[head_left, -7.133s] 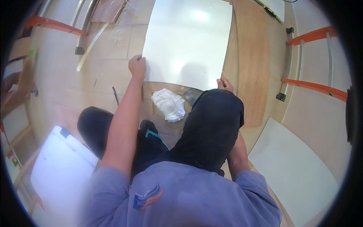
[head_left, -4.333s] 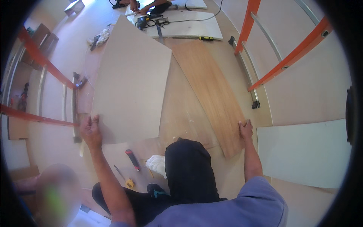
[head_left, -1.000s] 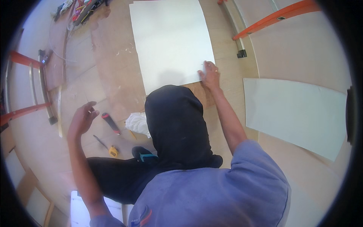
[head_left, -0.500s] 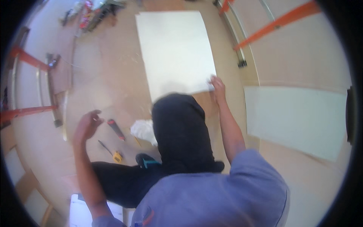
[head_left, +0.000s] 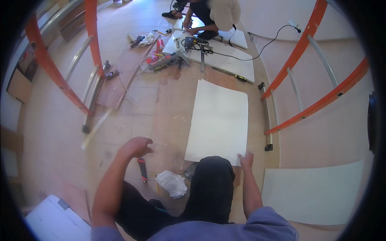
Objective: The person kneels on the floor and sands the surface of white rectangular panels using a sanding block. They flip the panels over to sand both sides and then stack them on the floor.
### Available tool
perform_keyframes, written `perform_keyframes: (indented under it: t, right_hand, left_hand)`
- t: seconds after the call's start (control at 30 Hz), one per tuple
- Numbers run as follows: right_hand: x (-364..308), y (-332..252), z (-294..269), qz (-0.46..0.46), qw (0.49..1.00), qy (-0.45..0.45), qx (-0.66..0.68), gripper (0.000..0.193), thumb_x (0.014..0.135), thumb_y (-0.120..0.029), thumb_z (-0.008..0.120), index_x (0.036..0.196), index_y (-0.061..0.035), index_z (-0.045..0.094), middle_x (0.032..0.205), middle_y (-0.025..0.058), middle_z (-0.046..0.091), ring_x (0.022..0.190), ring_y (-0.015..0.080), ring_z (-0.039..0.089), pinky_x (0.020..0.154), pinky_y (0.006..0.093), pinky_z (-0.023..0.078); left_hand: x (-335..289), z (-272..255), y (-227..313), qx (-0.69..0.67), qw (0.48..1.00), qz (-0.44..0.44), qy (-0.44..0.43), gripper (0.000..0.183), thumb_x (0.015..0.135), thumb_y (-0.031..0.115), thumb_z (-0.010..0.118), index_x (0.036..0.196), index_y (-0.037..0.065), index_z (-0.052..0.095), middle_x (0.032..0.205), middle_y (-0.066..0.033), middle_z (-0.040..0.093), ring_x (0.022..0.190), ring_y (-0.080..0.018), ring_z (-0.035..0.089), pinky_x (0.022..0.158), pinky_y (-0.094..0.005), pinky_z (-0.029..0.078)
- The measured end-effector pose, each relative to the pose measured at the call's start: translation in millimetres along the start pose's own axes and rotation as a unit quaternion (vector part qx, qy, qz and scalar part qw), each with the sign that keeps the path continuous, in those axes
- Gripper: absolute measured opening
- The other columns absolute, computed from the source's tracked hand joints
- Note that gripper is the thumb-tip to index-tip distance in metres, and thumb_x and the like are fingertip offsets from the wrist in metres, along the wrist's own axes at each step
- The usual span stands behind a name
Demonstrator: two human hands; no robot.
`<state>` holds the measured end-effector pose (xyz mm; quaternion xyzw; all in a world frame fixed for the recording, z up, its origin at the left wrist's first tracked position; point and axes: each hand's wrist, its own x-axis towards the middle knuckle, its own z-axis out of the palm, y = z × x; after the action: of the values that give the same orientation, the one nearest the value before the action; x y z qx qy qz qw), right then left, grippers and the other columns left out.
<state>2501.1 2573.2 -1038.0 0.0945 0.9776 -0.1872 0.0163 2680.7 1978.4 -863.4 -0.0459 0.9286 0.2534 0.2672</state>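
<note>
A white rectangular sheet [head_left: 219,120] lies on the floor in front of my knee, with another white edge showing under it. My right hand [head_left: 246,159] pinches its near right corner between thumb and fingers. To the left, my left hand [head_left: 138,148] hovers above the floor, fingers loosely bent and apart, holding nothing. Below that hand rests a red and black utility knife [head_left: 142,170]. Beside the knife is a crumpled white cloth or bag [head_left: 172,184], left of my raised knee.
Orange ladders stand at left [head_left: 60,72] and right [head_left: 295,52]. Another pale panel [head_left: 311,195] lies at right. Ahead, a co-worker [head_left: 201,18] crouches over white boards [head_left: 235,64] with a corded drill [head_left: 193,42]; a caulking gun [head_left: 171,60] lies nearby.
My view has tilted up, bringing the co-worker and tools into sight. My left hand sits closer to the sheet; my right hand stays at its near right corner.
</note>
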Motion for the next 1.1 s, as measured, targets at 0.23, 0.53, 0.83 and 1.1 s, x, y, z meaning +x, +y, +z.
perform_keyframes:
  t: [0.23,0.53,0.83,1.1]
  right_hand:
    - [-14,-20,0,0.076,0.994,-0.048,-0.061,0.084,0.082,-0.039,0.085,0.148,-0.0021,0.049,0.148,0.0246,0.050,0.131,0.0429,0.056,0.109,0.0513,0.049]
    - [-42,-111,17,-0.221,0.970,-0.100,-0.027,0.083,0.095,-0.032,0.073,0.159,0.0034,0.034,0.164,0.0271,0.036,0.151,0.0422,0.037,0.124,0.0479,0.033]
    - [-69,-274,110,-0.318,0.930,-0.175,0.065,0.107,0.086,-0.049,0.079,0.163,0.0027,0.024,0.170,0.0295,0.018,0.157,0.0489,0.018,0.122,0.0638,0.024]
    - [-63,-291,122,-0.251,0.950,-0.188,-0.013,0.107,0.081,-0.037,0.077,0.164,0.0020,0.021,0.171,0.0298,0.016,0.158,0.0473,0.016,0.123,0.0631,0.025]
  left_hand:
    - [0,0,1,0.004,1.000,-0.007,-0.029,0.054,0.097,0.039,0.071,0.136,0.003,0.064,0.120,-0.0247,0.072,0.118,-0.0425,0.065,0.101,-0.0489,0.051]
    - [-15,-7,-4,0.014,0.999,-0.022,-0.029,0.054,0.096,0.038,0.072,0.138,0.004,0.064,0.127,-0.0224,0.070,0.121,-0.0406,0.065,0.102,-0.0483,0.052]
    - [-43,1,10,0.013,0.996,-0.043,-0.072,0.055,0.097,0.038,0.071,0.138,0.002,0.063,0.121,-0.0249,0.071,0.117,-0.0413,0.066,0.099,-0.0497,0.052]
    - [-52,6,-2,0.024,0.996,-0.065,-0.057,0.054,0.097,0.038,0.071,0.137,0.002,0.063,0.122,-0.0241,0.071,0.118,-0.0421,0.065,0.099,-0.0495,0.052]
